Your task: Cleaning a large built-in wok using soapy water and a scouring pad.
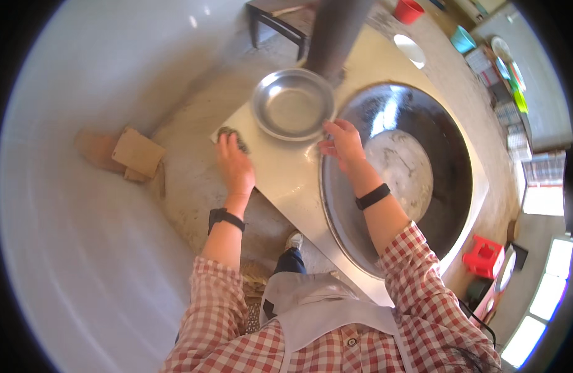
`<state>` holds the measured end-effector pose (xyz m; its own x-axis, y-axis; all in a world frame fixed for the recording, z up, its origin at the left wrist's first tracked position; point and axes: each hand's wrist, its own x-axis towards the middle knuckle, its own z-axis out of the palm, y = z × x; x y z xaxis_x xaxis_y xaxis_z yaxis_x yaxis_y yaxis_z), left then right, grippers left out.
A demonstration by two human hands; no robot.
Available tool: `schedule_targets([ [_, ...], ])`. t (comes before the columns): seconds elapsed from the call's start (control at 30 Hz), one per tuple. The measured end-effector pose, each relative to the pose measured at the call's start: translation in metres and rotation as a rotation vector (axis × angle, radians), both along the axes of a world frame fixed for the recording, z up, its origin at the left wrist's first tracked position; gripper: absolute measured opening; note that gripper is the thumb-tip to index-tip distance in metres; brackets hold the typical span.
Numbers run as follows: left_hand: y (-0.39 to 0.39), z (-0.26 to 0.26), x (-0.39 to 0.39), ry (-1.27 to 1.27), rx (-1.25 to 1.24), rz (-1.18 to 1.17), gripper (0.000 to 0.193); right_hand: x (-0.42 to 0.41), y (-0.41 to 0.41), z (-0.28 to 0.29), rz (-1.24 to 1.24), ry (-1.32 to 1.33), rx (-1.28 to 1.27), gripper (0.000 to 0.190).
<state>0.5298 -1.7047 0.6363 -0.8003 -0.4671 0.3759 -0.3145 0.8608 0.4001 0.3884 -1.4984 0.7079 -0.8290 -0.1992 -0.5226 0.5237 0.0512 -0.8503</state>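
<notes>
My left hand lies with its fingertips on a dark, matted scrubber or cloth at the left corner of the pale stove top. A round metal basin rests on that surface between my hands. My right hand is at the basin's lower right rim, thumb and fingers curved towards it; whether they grip the rim is hard to tell. Under my right forearm is a large dark wok set into the stove top, with murky, whitish liquid at its bottom.
Beyond the basin stands a dark pipe, with a dark table behind it. Cardboard pieces lie at left by the wall. A red stool is at right; a red bucket and a turquoise bucket stand farther off.
</notes>
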Motion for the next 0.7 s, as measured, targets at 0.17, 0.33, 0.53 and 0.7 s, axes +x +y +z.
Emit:
schedule_targets([
  [0.17, 0.099, 0.017, 0.036, -0.031, 0.043, -0.378, 0.045, -0.004, 0.159, -0.05, -0.057, 0.091, 0.177, 0.056],
  [0.33, 0.189, 0.04, 0.065, -0.054, 0.574, -0.546, 0.043, -0.002, 0.308, -0.11, 0.15, 0.276, 1.227, 0.073],
  [0.53, 0.236, 0.077, -0.013, -0.028, 1.597, -0.33, 0.032, -0.023, 0.302, -0.14, 0.07, 0.174, 1.187, 0.082],
  [0.7, 0.276, 0.075, -0.056, -0.186, 1.866, -0.137, 0.029, -0.022, 0.234, -0.172, 0.622, 0.377, 1.129, 0.056],
])
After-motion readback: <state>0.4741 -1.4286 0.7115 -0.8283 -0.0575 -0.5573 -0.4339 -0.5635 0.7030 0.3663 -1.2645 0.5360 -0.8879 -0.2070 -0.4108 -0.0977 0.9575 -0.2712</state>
